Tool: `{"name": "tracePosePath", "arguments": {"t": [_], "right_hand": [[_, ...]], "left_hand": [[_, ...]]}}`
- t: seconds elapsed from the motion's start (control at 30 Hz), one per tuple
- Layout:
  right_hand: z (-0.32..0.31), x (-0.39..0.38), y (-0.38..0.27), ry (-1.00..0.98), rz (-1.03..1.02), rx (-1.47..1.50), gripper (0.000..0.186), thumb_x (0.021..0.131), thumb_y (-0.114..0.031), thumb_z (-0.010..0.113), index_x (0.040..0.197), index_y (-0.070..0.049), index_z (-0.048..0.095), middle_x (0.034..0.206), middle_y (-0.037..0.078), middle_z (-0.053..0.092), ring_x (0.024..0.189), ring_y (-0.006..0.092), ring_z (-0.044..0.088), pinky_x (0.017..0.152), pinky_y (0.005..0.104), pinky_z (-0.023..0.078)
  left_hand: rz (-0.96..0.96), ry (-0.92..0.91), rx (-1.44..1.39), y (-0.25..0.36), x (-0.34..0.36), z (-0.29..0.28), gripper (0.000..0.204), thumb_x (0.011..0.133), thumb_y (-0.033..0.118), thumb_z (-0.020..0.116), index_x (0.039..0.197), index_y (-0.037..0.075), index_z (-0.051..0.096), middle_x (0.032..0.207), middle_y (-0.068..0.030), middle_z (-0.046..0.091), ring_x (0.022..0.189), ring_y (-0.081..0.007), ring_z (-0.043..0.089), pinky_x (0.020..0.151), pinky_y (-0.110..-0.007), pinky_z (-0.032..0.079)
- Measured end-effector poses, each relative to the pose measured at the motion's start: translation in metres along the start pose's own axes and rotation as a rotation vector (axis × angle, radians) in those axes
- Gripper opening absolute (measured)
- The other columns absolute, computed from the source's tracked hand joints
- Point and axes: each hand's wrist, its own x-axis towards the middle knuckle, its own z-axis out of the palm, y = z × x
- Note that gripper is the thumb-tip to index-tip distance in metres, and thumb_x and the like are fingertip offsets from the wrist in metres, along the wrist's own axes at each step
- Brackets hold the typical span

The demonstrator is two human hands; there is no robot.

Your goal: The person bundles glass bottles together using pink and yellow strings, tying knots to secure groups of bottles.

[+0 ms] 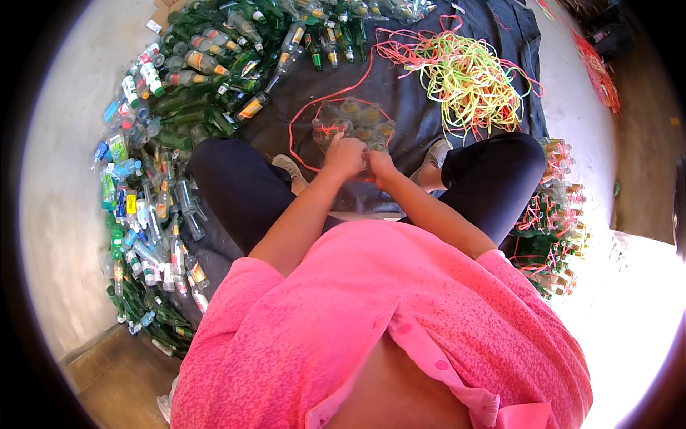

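Between my feet stands a bundle of clear bottles [350,109], several pressed close together with their tops facing up. Orange string [291,134] loops round the left side of the bundle, and short strands cross its left bottles. At the bundle's near left, my left hand [344,155] is closed with its fingertips on the string. Beside it, my right hand [381,165] is closed at the near right edge, where a strand runs down to it. The backs of my hands partly hide the fingertips and the near bottles.
A tangled heap of yellow and orange string [468,82] lies far right on the black sheet [286,107]. Loose green and clear bottles [193,107] pile up along the left and far side. Tied bottle bundles [550,229] stand beyond my right knee.
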Motion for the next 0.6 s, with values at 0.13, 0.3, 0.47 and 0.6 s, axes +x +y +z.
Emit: {"name": "tracePosePath", "arguments": {"t": [0.13,0.3,0.47,0.6], "right_hand": [[0.017,-0.043,-0.032,0.045,0.040,-0.011,0.007,0.079,-0.011,0.059,0.083,-0.007,0.055,0.067,0.004,0.048,0.049,0.0170,0.045,0.052,0.0422,0.053],[0.013,-0.034,-0.028,0.007,0.058,0.038,0.007,0.079,-0.010,0.058,0.086,-0.007,0.057,0.065,0.003,0.047,0.049,0.0158,0.045,0.052,0.0426,0.053],[-0.002,-0.018,-0.013,-0.017,0.040,-0.106,0.017,0.080,-0.015,0.061,0.091,-0.003,0.068,0.081,0.013,0.062,0.067,0.0231,0.058,0.056,0.0385,0.047],[-0.010,-0.016,-0.011,-0.038,-0.166,-0.513,0.022,0.084,-0.021,0.060,0.092,-0.002,0.069,0.081,0.011,0.062,0.067,0.0249,0.059,0.055,0.0406,0.049]], "left_hand": [[0.040,-0.016,-0.041,-0.007,0.000,-0.008,0.019,0.073,0.027,0.070,0.087,0.014,0.070,0.092,-0.0089,0.070,0.096,-0.0257,0.065,0.104,-0.046,0.037],[0.022,0.035,-0.102,-0.002,-0.001,-0.005,0.019,0.077,0.024,0.067,0.092,0.013,0.071,0.095,-0.0089,0.070,0.099,-0.0265,0.064,0.106,-0.046,0.035],[0.014,0.031,-0.130,-0.006,0.001,0.001,0.019,0.083,0.020,0.062,0.097,0.013,0.072,0.099,-0.0085,0.071,0.101,-0.0255,0.064,0.108,-0.045,0.033],[0.075,-0.057,-0.093,-0.010,0.009,0.002,0.018,0.079,0.023,0.064,0.092,0.015,0.073,0.094,-0.0089,0.071,0.097,-0.0272,0.065,0.107,-0.048,0.034]]}}
